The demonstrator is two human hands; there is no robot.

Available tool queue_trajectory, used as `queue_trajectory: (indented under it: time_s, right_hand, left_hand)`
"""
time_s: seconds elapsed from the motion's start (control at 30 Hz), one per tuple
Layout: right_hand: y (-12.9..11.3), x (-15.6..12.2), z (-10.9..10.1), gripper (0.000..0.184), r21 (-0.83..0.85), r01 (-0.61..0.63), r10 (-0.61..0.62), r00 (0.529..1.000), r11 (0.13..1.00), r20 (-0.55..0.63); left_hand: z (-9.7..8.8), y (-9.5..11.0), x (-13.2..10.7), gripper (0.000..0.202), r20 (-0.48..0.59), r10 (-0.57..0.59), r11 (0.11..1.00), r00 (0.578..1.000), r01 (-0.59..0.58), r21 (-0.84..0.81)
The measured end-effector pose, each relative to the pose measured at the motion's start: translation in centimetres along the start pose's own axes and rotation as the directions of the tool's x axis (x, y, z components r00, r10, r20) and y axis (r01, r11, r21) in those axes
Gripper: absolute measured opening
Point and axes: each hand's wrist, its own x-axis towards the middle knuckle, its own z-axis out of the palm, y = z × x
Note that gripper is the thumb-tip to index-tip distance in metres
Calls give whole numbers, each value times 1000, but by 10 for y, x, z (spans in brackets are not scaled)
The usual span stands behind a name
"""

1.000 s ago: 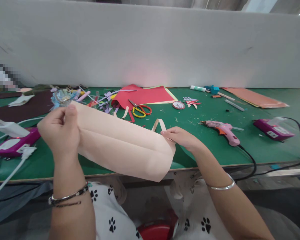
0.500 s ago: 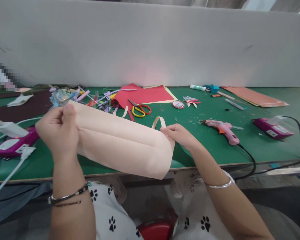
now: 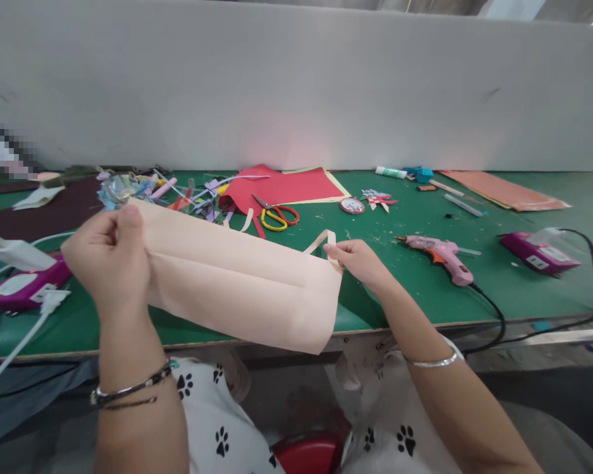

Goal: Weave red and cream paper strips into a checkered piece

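Note:
A cream-coloured sheet of paper (image 3: 242, 289) with a long crease hangs at a slant over the table's front edge. My left hand (image 3: 111, 257) is closed on its left end, thumb on top. At the sheet's right end, a narrow cream paper strip (image 3: 319, 242) bends up from the top edge. My right hand (image 3: 356, 260) pinches this strip between thumb and fingers, close to the sheet's corner. Behind the sheet lie scissors (image 3: 277, 216) with one yellow and one red handle.
A pink glue gun (image 3: 442, 253) rests on the green table (image 3: 375, 303) at the right, near a purple power strip (image 3: 541, 251). Another purple power strip (image 3: 24, 289) sits at the left. Paper scraps (image 3: 202, 201), red paper (image 3: 291, 187) and a glue stick (image 3: 391, 172) lie further back.
My left hand and the sheet have shifted slightly left. My right hand has moved a little right, drawing the strip into a more angled bend beside the sheet's corner.

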Motion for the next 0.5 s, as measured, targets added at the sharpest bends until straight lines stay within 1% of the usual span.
queue_trajectory:
  time_s: [0.27, 0.33, 0.37, 0.43, 0.5]
  right_hand:
    - [1, 2, 2, 43, 64, -10, 10, 1000, 998, 8]
    - [2, 1, 1, 44, 80, -10, 8, 1000, 997, 29]
    - [2, 0, 0, 45, 90, -10, 4, 998, 996, 59]
    - [2, -1, -2, 47, 105, -18, 1, 987, 994, 161]
    - [2, -3, -4, 49, 95, -29, 2, 961, 995, 276]
  left_hand:
    - [-1, 1, 0, 34, 8, 8, 1000, 1000, -8, 23]
    - [-1, 0, 0, 32, 0, -1, 1000, 1000, 1, 23]
    - [-1, -1, 0, 32, -1, -5, 1000, 1000, 5, 18]
    - [-1, -2, 1, 31, -5, -10, 1000, 1000, 10, 4]
    - [-1, -3, 1, 32, -6, -10, 1000, 1000, 10, 2]
